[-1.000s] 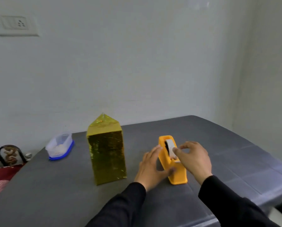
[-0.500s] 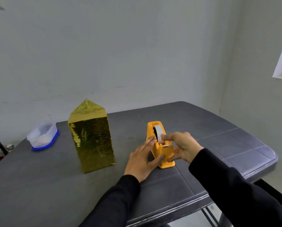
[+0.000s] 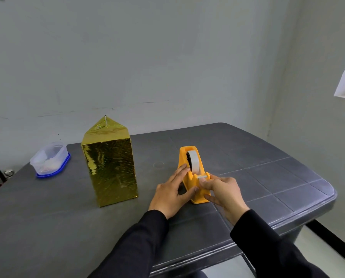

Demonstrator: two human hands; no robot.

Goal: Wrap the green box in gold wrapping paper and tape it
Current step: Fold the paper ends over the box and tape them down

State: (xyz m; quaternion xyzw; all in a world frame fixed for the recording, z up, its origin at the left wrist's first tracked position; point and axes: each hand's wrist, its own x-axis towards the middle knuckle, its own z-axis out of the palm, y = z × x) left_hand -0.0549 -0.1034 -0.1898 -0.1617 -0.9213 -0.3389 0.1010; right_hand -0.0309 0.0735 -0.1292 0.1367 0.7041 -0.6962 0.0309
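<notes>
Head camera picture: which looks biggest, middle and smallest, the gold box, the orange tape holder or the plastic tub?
1. gold box
2. and 3. orange tape holder and plastic tub look alike; the tub sits farther back, so unsure.

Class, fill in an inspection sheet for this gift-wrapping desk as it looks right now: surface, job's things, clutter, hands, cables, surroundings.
Surface: dark grey table, moulded grid lines on its right part.
Job's things: gold-wrapped box stands upright, top folded to a peak; orange tape dispenser to its right, apart from it, white roll loaded.
Clutter: clear tub with blue lid, upside down near the far left edge.
Hands: left hand braces the dispenser's side, fingers fairly straight; right hand pinches at the tape end by the cutter.
Cables: nothing seen.
Surroundings: plain pale wall; white ledge at the right edge; dark objects at the left edge, unclear.
</notes>
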